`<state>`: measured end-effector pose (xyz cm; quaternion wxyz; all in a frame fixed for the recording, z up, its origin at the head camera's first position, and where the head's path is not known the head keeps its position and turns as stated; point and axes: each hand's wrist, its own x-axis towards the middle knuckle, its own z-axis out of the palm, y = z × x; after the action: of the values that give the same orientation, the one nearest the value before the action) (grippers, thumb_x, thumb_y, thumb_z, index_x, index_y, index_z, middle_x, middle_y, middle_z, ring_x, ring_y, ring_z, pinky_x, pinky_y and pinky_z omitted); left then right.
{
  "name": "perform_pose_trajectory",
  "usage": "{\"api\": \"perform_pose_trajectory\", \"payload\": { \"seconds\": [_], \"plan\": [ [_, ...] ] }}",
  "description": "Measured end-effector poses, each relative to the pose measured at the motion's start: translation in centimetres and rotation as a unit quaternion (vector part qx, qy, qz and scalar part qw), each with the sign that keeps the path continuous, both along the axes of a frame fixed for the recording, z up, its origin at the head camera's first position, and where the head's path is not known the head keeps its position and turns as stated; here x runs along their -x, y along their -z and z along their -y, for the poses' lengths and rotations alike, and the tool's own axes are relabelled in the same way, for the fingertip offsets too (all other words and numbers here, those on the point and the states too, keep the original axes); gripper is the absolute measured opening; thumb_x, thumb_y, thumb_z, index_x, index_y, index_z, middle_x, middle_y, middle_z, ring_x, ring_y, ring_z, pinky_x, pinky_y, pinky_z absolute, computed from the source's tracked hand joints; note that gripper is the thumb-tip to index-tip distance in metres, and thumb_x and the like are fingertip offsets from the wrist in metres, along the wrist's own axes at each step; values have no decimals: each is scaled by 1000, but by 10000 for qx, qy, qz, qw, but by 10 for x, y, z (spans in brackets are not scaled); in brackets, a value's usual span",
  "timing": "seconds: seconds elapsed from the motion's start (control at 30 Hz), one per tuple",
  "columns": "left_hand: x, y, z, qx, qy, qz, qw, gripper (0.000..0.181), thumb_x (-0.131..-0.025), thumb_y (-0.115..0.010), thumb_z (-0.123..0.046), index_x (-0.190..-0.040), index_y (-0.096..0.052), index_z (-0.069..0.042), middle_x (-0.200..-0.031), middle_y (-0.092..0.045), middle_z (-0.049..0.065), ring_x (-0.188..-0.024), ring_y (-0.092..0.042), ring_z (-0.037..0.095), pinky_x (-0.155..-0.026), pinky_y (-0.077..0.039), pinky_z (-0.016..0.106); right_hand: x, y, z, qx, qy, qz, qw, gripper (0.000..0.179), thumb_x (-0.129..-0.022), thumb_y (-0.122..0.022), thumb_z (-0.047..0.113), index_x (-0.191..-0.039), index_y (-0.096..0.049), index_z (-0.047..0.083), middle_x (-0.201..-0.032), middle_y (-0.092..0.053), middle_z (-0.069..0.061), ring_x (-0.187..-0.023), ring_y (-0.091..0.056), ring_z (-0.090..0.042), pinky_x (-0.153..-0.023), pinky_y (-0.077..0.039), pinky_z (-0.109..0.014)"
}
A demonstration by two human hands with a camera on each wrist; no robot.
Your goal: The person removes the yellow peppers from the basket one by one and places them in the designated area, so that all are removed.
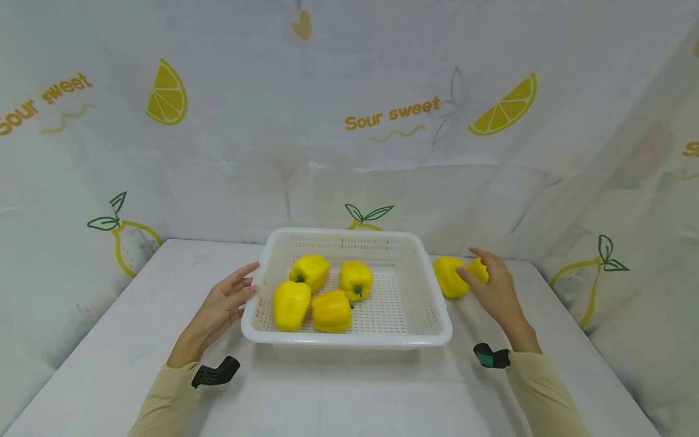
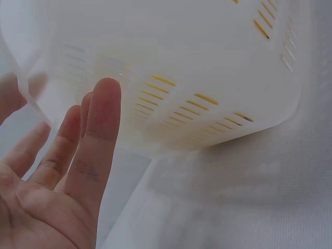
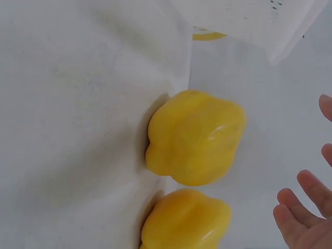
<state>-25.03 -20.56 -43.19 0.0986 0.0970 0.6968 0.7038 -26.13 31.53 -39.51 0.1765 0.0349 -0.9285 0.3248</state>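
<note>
A white plastic basket with slotted walls stands in the middle of the table. Inside it lie several yellow bell peppers, grouped toward its left half. My left hand is at the basket's left side, fingers extended along the rim; whether they press on it I cannot tell. Two more yellow bell peppers lie to the right of the basket: one close to its wall, the other beside it, partly hidden in the head view. Over this pair my right hand hovers, fingers spread and holding nothing.
A white cloth covers the table. Behind it hangs a white curtain printed with lemons and lettering, close to the basket's far side. Dark devices are strapped at both wrists.
</note>
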Motion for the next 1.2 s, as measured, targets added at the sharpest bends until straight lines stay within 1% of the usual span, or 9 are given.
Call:
{"api": "perform_pose_trajectory", "payload": {
  "seconds": [0.17,0.37,0.6,0.8,1.0,1.2],
  "plan": [
    [0,0,0,37,3,-15,10000,67,-102,-57,-20,-158,-22,-11,-117,-59,-9,-102,-65,5,-86,-59,27,-3,-3,7,16,-133,-147,9998,60,-98,-63,30,-146,-42,-1,-148,-39,-32,-128,-42,-51,-101,-38,-72],
    [1,0,0,27,6,4,10000,66,-102,-56,-19,-158,-22,-11,-116,-60,-8,-101,-65,6,-86,-59,28,-7,-3,15,51,-270,-284,9992,58,-97,-66,25,-143,-45,-2,-145,-44,-30,-127,-46,-50,-104,-40,-67],
    [2,1,-1,-2,-10,57,10000,67,-102,-57,-19,-158,-21,-11,-116,-60,-9,-101,-65,5,-86,-59,28,-11,-6,21,-20,-460,-391,9982,56,-95,-67,21,-141,-47,-3,-143,-47,-30,-126,-48,-51,-102,-43,-66],
    [1,1,0,22,-4,20,10000,67,-102,-56,-20,-158,-21,-11,-117,-59,-9,-102,-65,5,-87,-59,28,-16,-13,28,-74,-607,-263,9978,55,-96,-67,23,-141,-48,-1,-143,-48,-27,-125,-49,-50,-102,-43,-66],
    [1,1,0,-54,29,16,10000,66,-102,-55,-18,-158,-20,-10,-117,-60,-9,-102,-65,5,-86,-59,28,-20,-21,37,-126,-766,-140,9969,54,-95,-68,19,-140,-49,-2,-142,-49,-26,-124,-51,-49,-104,-42,-65],
    [1,1,0,-59,27,13,10000,66,-103,-55,-18,-158,-20,-11,-117,-60,-9,-102,-65,6,-86,-59,29,-23,-22,46,-148,-857,22,9962,55,-94,-69,21,-140,-49,0,-142,-50,-25,-125,-51,-47,-105,-42,-63]
  ]
}}
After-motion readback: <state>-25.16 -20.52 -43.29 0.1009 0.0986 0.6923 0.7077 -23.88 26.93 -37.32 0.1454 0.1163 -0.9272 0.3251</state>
